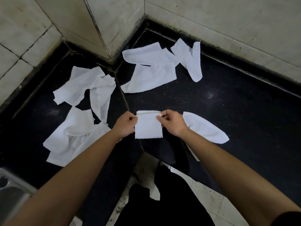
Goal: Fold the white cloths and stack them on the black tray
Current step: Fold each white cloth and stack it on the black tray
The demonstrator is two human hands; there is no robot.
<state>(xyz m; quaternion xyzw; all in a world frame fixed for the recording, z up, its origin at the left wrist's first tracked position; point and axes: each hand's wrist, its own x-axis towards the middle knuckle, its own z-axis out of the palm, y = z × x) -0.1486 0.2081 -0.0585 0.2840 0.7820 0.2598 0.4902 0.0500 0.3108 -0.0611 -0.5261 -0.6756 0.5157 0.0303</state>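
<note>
- Head view, looking down: both bare forearms reach forward from the bottom corners of the picture and draw together over the inner corner of a black counter [228, 111].
- The left hand [126, 124] is knuckles-up, its thumb and curled fingers pinching the top left corner of a small folded white cloth [148, 128].
- The right hand [173, 122] mirrors it, pinching the top right corner, with the wrist bent slightly inward.
- The folded cloth is a neat rectangle between the two hands, at the counter's near edge; I cannot tell whether its lower edge rests on the counter.
- One loose cloth [205, 128] lies just beside the right wrist.
- Rumpled cloths [73, 136] lie to the left by the left forearm, with another heap [84, 88] behind them.
- More cloths [151, 70] lie near the tiled wall [211, 17].
- A metal sink [9, 190] shows at the lower left.
</note>
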